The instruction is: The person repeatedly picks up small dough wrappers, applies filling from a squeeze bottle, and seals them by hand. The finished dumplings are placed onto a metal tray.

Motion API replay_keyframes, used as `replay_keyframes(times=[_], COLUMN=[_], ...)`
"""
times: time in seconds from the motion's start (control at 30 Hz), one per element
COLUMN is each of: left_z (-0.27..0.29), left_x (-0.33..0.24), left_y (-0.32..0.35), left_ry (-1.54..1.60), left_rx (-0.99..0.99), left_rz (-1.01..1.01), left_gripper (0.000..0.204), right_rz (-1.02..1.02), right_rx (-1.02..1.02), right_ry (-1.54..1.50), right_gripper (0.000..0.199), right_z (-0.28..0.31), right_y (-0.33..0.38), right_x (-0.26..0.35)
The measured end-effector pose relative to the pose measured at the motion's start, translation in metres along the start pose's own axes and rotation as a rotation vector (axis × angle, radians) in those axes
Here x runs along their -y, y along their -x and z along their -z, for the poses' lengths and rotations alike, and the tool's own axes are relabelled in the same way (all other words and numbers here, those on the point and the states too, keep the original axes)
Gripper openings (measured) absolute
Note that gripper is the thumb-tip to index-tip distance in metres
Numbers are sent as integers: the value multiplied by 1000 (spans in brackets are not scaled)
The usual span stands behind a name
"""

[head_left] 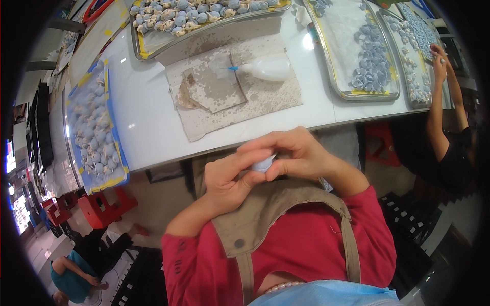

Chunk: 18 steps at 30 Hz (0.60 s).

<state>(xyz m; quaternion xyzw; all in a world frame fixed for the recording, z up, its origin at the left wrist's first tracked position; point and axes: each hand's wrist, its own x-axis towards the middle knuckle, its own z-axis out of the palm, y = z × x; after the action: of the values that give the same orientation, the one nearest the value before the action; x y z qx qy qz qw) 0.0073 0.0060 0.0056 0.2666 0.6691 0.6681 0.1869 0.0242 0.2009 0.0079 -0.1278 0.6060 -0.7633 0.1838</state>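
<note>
Close to my chest, just off the table's near edge, both my hands meet around a small pale blue rounded piece (263, 164). My left hand (223, 178) is closed, its thumb and fingers pressed against the left side of the piece. From the other side, my right hand (298, 152) curls over it, with the thumb below and the fingers above. Much of the piece is hidden by the fingers. Beyond the hands, a white squeeze bottle (270, 69) with a blue tip lies on its side on a stained cardboard sheet (275, 99).
A tray of blue-and-cream pieces (204, 38) stands at the back. A blue-lined tray (122, 176) of round pieces is at left. At right are a tray of blue cup-like pieces (352, 96) and another tray (419, 103), beside a co-worker's arms (438, 102). Red stools (97, 209) stand below.
</note>
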Motion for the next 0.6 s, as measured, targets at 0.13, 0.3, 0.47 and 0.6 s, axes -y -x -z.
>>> replay_keyframes(times=[0.13, 0.3, 0.47, 0.6], left_z=[2, 5, 9, 12], left_x=[0, 4, 15, 18], left_y=[-1, 0, 6, 8], left_ry=[-15, 47, 203, 297], left_rx=[10, 9, -31, -36], left_rz=[-65, -34, 2, -2], left_gripper=[29, 27, 28, 28], right_rz=[33, 26, -6, -44], right_rx=[-10, -51, -37, 2], right_ry=[86, 100, 94, 3], right_gripper=[40, 40, 42, 43], right_z=[-2, -7, -10, -10], right_y=[0, -1, -6, -8], right_x=[0, -1, 0, 0])
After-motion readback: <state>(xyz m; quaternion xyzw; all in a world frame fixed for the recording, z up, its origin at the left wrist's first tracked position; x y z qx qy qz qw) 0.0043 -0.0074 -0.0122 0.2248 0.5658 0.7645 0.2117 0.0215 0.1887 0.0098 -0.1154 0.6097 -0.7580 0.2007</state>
